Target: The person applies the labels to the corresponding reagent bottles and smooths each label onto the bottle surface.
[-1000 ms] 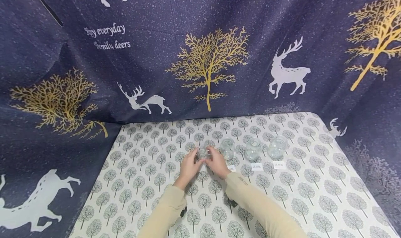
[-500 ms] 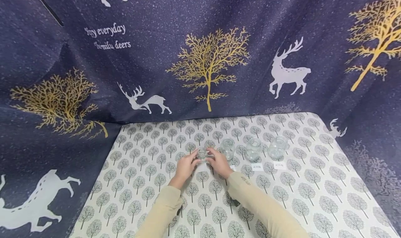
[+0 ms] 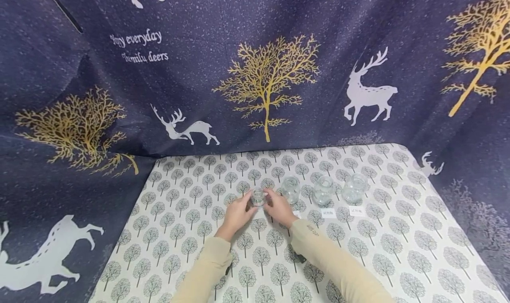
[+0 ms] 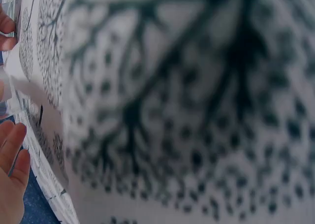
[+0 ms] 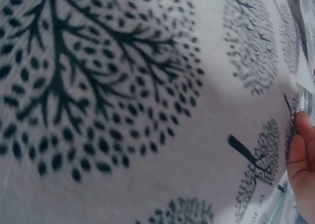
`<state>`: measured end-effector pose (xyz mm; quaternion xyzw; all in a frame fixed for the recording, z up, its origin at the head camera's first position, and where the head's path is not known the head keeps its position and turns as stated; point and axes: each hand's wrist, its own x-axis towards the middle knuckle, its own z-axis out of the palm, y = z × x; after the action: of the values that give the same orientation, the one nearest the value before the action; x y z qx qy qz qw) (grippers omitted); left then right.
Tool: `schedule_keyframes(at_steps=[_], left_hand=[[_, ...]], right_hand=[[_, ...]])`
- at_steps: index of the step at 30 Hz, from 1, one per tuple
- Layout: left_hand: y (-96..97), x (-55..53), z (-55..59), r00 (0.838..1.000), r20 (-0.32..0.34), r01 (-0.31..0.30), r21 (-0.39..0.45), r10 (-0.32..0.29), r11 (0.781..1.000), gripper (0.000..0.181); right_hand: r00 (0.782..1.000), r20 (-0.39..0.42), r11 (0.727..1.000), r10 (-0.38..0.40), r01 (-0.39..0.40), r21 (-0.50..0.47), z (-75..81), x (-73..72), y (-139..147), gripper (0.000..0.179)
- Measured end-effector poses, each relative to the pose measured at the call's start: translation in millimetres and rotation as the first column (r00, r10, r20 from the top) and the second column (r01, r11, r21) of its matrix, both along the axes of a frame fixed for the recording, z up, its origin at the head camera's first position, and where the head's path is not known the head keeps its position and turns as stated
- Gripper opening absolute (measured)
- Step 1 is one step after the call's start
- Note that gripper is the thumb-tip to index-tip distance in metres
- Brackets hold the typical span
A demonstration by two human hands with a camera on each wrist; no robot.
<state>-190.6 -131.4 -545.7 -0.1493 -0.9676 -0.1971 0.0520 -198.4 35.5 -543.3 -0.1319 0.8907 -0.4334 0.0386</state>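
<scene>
A small clear glass jar (image 3: 258, 197) stands on the tree-print cloth between my two hands in the head view. My left hand (image 3: 237, 213) holds its left side with thumb and fingers curled about it. From the other side my right hand (image 3: 280, 210) grips it, the thumb near the front. In the left wrist view, fingers (image 4: 14, 152) of the left hand show at the left edge beside a bit of clear glass. The right wrist view catches only part of the right hand (image 5: 302, 155), next to a sliver of glass. Much of the jar's sides is hidden by fingers.
Three more clear glass jars stand in a row to the right: a near one (image 3: 291, 190), a middle one (image 3: 323, 191) and a far one (image 3: 354, 189). White paper labels (image 3: 328, 213) lie before them. A dark blue curtain (image 3: 191, 72) hangs behind the table.
My left hand and forearm have shifted slightly left, and the thumbs have drawn apart, showing more of the jar's front. The jar stays almost in the same place.
</scene>
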Motion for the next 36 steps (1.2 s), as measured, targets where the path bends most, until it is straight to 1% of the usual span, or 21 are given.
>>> schedule_keyframes(at_steps=[2, 6, 9, 11, 14, 18, 21, 23, 25, 28, 30, 32, 34, 36], left_hand=[[3.0, 0.4, -1.1, 0.999, 0.035, -0.021, 0.036, 0.02, 0.999, 0.061], [7.8, 0.8, -2.2, 0.996, 0.06, -0.071, 0.066, 0.067, 0.995, 0.061], [10.3, 0.5, -3.6, 0.996, 0.044, -0.079, 0.068, 0.076, 0.995, 0.062], [11.4, 0.5, -4.6, 0.997, 0.042, -0.075, 0.089, 0.071, 0.993, 0.063], [12.7, -0.5, -6.5, 0.998, 0.012, -0.068, 0.085, 0.067, 0.994, 0.066], [12.4, -0.7, -7.4, 0.998, -0.006, -0.068, 0.083, 0.068, 0.994, 0.065], [10.2, -0.1, -6.3, 0.998, -0.008, -0.064, 0.082, 0.065, 0.995, 0.061], [8.3, 0.3, -4.4, 0.998, -0.013, -0.057, 0.062, 0.058, 0.996, 0.058], [6.0, 0.3, -2.1, 0.999, -0.027, -0.044, 0.024, 0.044, 0.999, 0.056], [1.9, -0.4, 1.4, 0.998, -0.062, -0.015, -0.053, 0.012, 0.998, 0.051], [-0.6, -1.6, 3.0, 0.996, -0.087, 0.002, -0.102, -0.011, 0.995, 0.049], [-3.0, -2.7, 4.5, 0.994, -0.105, 0.015, -0.121, -0.028, 0.993, 0.047], [-4.8, -3.7, 5.3, 0.992, -0.116, 0.025, -0.125, -0.04, 0.992, 0.046], [-6.4, -4.0, 6.0, 0.993, -0.112, 0.025, -0.123, -0.039, 0.992, 0.046]], right_hand=[[1.0, 0.023, 1.0, 0.003, -0.003, -0.006, -0.8, 0.1, -1.3, 0.056], [0.999, 0.033, 1.0, -0.006, 0.005, 0.011, -2.4, -0.2, -5.8, 0.057], [0.998, 0.049, 0.998, -0.035, 0.033, 0.044, -2.9, 0.6, -9.8, 0.056], [0.996, 0.062, 0.997, -0.057, 0.054, 0.053, -2.9, 1.7, -11.9, 0.055], [0.994, 0.061, 0.994, -0.088, 0.083, 0.075, -2.9, 3.0, -13.6, 0.055], [0.995, 0.044, 0.993, -0.091, 0.087, 0.083, -3.8, 2.5, -12.4, 0.055], [0.997, 0.022, 0.996, -0.069, 0.067, 0.065, -6.0, 0.3, -8.9, 0.054], [0.999, -0.002, 0.997, -0.048, 0.048, 0.058, -7.7, -1.7, -5.5, 0.053], [1.0, -0.022, 0.999, -0.021, 0.022, 0.038, -8.5, -3.1, -2.3, 0.052], [1.0, 0.016, 1.0, 0.012, -0.011, -0.018, -8.1, -4.4, 1.7, 0.05], [0.998, 0.056, 0.998, 0.031, -0.027, -0.059, -7.1, -4.5, 3.9, 0.047], [0.995, 0.098, 0.996, 0.038, -0.029, -0.087, -5.7, -4.2, 5.7, 0.046], [0.994, 0.102, 0.995, 0.049, -0.04, -0.093, -4.2, -3.5, 7.2, 0.044], [0.993, 0.108, 0.994, 0.055, -0.045, -0.096, -2.8, -2.7, 8.4, 0.043]])
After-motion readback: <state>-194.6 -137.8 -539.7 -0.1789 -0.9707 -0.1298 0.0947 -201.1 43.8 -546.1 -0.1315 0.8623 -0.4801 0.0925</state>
